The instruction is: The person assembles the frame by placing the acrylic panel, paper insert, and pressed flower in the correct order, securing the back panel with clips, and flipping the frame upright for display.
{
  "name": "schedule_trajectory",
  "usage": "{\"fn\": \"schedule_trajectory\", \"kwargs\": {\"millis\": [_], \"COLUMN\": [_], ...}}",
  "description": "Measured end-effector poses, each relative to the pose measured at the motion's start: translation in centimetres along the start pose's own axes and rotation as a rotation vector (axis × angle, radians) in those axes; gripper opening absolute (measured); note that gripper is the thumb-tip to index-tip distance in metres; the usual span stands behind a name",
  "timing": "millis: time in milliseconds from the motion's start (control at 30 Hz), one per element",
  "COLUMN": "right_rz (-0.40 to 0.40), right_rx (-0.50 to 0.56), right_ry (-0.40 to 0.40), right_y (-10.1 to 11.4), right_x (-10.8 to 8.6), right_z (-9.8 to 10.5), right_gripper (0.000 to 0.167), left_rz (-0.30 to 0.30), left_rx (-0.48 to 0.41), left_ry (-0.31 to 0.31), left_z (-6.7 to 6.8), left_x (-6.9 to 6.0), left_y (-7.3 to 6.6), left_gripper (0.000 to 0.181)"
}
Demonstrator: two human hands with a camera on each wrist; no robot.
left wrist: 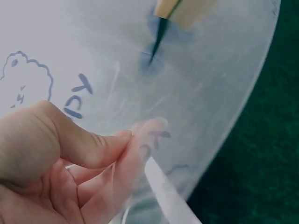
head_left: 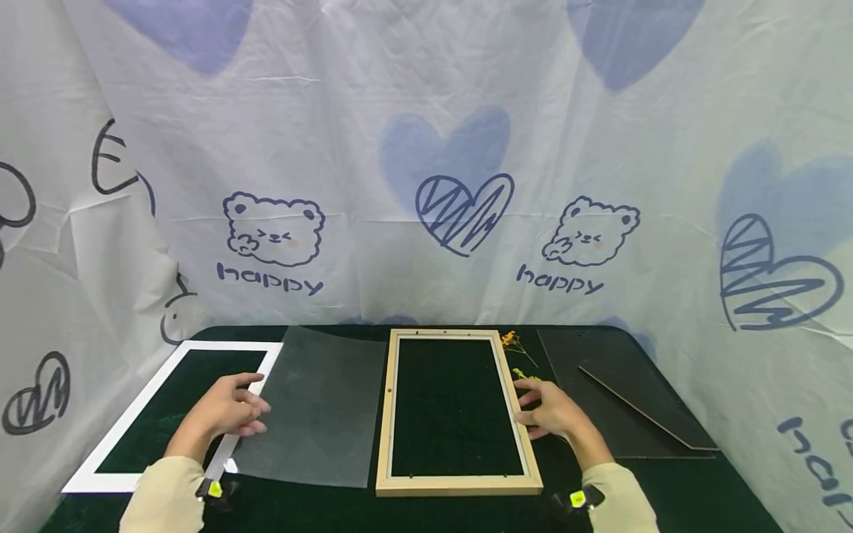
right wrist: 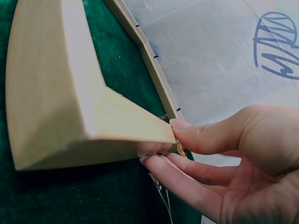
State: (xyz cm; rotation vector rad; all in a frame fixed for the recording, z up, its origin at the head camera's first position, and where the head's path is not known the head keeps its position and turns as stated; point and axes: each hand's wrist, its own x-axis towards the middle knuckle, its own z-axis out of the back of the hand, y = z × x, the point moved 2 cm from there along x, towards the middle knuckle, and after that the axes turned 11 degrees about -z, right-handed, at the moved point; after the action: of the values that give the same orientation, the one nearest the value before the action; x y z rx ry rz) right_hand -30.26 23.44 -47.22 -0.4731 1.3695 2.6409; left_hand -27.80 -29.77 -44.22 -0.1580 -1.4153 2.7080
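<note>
Wooden frame [head_left: 460,486] at center, long axis running near to far; the right hand [head_left: 549,409] grips its right bar. The left hand [head_left: 233,406] pinches the left edge of the clear sheet [head_left: 313,422] — which lies between it and the frame. White border [head_left: 100,483], left; flowers [head_left: 511,340], beside the frame's right bar, crowding the right hand; dark board [head_left: 566,363], right.

Head view: looks from above the near side of the table [head_left: 300,511], forward and down toward the printed curtain [head_left: 360,148]; farthest and widest of the 3.
Left wrist view: rolled sideways, close up at the left hand [left wrist: 79,158], facing across the clear sheet [left wrist: 205,107].
Right wrist view: rolled sideways, close beside the right hand [right wrist: 224,158], facing along the wooden frame [right wrist: 117,116].
Clear sheet: shared by head and left wrist.
Printed curtain: common to all 3.
</note>
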Motion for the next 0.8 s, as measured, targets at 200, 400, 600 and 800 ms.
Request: {"fn": "schedule_trajectory", "kwargs": {"millis": [200,400,600,800], "right_rz": [0.025,0.034,0.036,0.057], "right_rx": [-0.011,-0.010,0.013,0.026], "right_ry": [0.011,0.030,0.047,0.075], "right_y": [-0.3,-0.5,-0.9,-1.0], "right_x": [0.0,0.0,0.2,0.2], "right_z": [0.0,0.2,0.4,0.6], "right_gripper": [0.067,0.068,0.068,0.068], "left_rz": [-0.083,-0.114,-0.135,-0.198], "left_rx": [-0.031,-0.036,-0.016,0.020], "left_ry": [-0.049,-0.100,-0.159,-0.216], "left_z": [1.1,2.1,3.0,3.3], "left_x": [-0.7,-1.1,-1.8,-2.4], "left_y": [-1.7,-2.9,-3.8,-5.1], "left_gripper": [0.070,0.066,0.068,0.066]}}
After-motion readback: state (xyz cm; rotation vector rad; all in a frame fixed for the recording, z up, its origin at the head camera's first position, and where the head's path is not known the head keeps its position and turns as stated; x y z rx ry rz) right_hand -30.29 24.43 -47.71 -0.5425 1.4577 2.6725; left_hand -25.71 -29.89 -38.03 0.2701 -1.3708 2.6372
